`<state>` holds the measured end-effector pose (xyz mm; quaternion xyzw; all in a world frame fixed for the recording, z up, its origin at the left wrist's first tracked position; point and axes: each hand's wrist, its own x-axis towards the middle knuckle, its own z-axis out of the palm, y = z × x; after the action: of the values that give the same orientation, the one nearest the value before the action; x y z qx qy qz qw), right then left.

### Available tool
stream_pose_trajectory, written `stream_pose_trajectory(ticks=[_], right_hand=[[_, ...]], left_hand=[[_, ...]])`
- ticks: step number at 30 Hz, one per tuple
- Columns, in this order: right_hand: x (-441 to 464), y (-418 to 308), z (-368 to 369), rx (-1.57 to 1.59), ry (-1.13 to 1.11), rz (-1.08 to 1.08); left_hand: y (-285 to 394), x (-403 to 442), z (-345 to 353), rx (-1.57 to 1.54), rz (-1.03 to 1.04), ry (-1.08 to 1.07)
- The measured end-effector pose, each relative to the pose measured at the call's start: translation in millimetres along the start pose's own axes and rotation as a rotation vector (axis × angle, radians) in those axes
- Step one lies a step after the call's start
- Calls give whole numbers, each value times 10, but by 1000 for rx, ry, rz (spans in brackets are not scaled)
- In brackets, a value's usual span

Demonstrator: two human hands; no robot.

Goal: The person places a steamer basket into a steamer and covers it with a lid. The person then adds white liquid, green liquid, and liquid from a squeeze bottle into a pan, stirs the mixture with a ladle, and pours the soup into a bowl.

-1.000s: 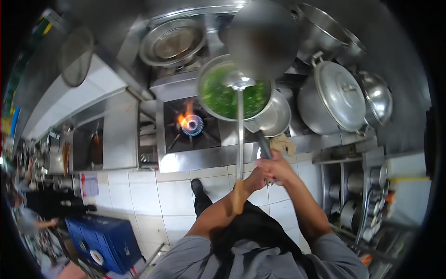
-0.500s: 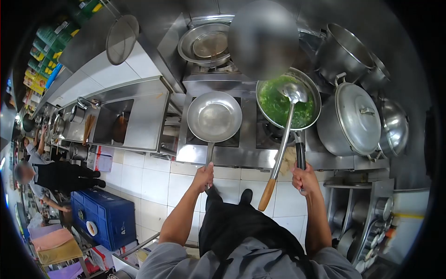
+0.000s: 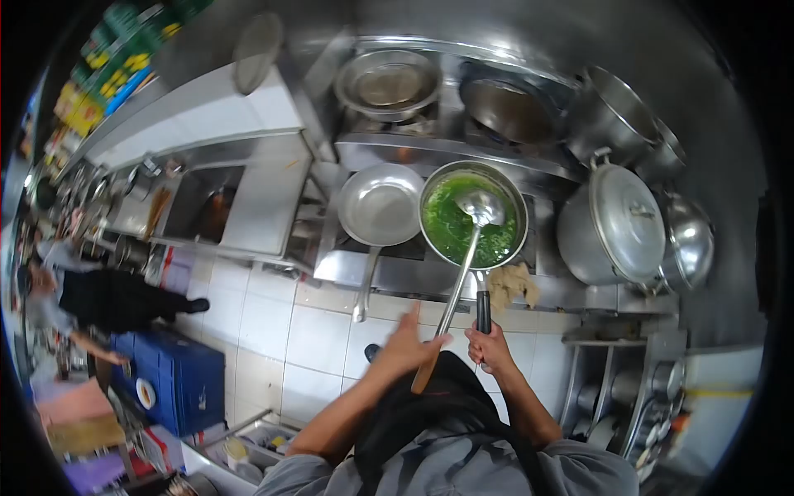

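Note:
My right hand (image 3: 491, 347) is closed round the black handle of a steel saucepan (image 3: 519, 240). Bright green, leafy liquid (image 3: 447, 223) fills much of the saucepan. A steel ladle (image 3: 465, 277) lies with its bowl in the liquid, its wooden-ended handle pointing down towards my apron. Beside that handle is my left hand (image 3: 403, 345), open with fingers apart and slightly blurred; I cannot tell whether it touches the ladle. An empty frying pan (image 3: 380, 207) sits on the stove just left of the saucepan, its handle free.
A large lidded pot (image 3: 616, 227) stands to the right, near tall pots (image 3: 616, 112) and a metal bowl (image 3: 688, 244). A crumpled cloth (image 3: 513, 285) lies at the stove's front edge. Behind are a wok (image 3: 504, 112) and a strainer pan (image 3: 389, 87). Another person (image 3: 116, 293) is at far left.
My left hand has let go of the frying pan and moved right, beside the ladle handle. The saucepan, held by my right hand, has shifted left with the ladle, closer to the frying pan.

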<state>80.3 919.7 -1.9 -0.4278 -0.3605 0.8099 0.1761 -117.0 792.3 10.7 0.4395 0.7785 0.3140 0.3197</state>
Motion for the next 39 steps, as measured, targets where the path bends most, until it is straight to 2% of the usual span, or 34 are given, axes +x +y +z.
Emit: stream_pose_trajectory(ticks=[1, 3, 5, 9, 15, 17, 18, 21, 24, 25, 31, 32, 35, 39], right_hand=[[-28, 55, 11, -18, -49, 17], [-16, 178, -38, -54, -12, 21], [10, 197, -220, -147, -96, 66], [58, 17, -452, -319, -337, 103], [13, -265, -739, -544, -624, 253], [-91, -319, -673, -633, -740, 276], [-150, -352, -597, -685, -801, 315], [-349, -300, -417, -754, -936, 362], [-546, -96, -286, -852, -1030, 412], [-598, -34, -244, -868, -1067, 423], [-1103, 444, -184, -995, -1233, 544], [-1207, 490, -162, -991, -1243, 575], [-1493, 757, -117, -1049, -1311, 673], [-1835, 1039, -29, -1087, -1381, 695]], left_hand=[[202, -144, 117, 58, -34, -38], [-15, -262, 570, -41, -56, -4], [228, -507, 369, 88, -116, 103], [320, -1116, 234, 61, -178, 344], [770, -1756, 530, 62, -706, 547], [745, -1958, 710, -83, -726, 683], [795, -2040, 780, -101, -725, 675], [1051, -2429, 927, -96, -704, 844], [1389, -2921, 1026, -54, -830, 750], [1478, -3081, 1099, -59, -858, 779], [1854, -4203, 1950, 164, -1083, 707], [1871, -4390, 2148, 271, -1087, 747], [1986, -4979, 2636, 340, -1128, 837], [2261, -5693, 2857, 408, -1238, 886]])
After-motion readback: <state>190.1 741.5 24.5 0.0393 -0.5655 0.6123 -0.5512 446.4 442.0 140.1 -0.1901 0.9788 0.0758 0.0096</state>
